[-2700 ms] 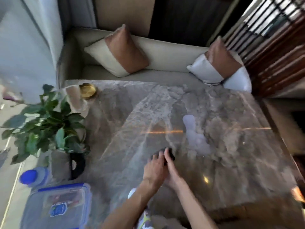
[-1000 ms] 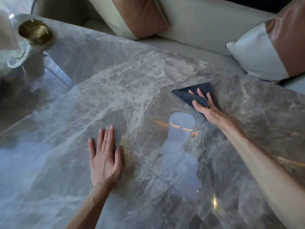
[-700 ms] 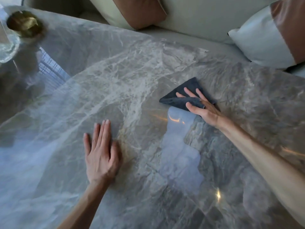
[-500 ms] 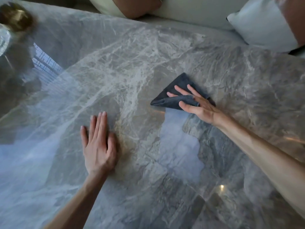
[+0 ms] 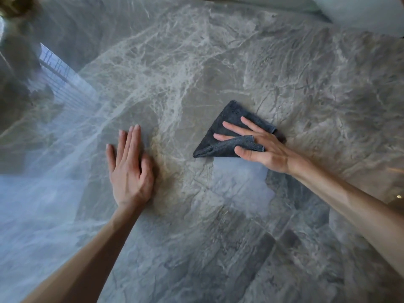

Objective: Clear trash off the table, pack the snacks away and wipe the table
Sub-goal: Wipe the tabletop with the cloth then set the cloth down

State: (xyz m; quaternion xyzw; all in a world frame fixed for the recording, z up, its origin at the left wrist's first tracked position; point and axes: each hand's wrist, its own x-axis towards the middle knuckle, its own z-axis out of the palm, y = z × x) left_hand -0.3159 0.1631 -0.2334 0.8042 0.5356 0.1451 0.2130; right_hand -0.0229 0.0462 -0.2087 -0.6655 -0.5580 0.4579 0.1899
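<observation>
Here, 1 dark grey cloth [image 5: 229, 114], folded into a triangle, lies on 1 grey marble table [image 5: 196, 62], at 2 o'clock from the left hand [image 5: 131, 171]. 2 hands: left flat on bare marble, fingers straight; right hand [image 5: 262, 149] pressing the cloth, fingers extended.

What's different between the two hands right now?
The left hand lies flat on the bare table; the right hand presses a dark cloth. The left hand's fingers are together; the right hand's are spread, a cloth fold over one. Both are palm down with straight fingers.
</observation>
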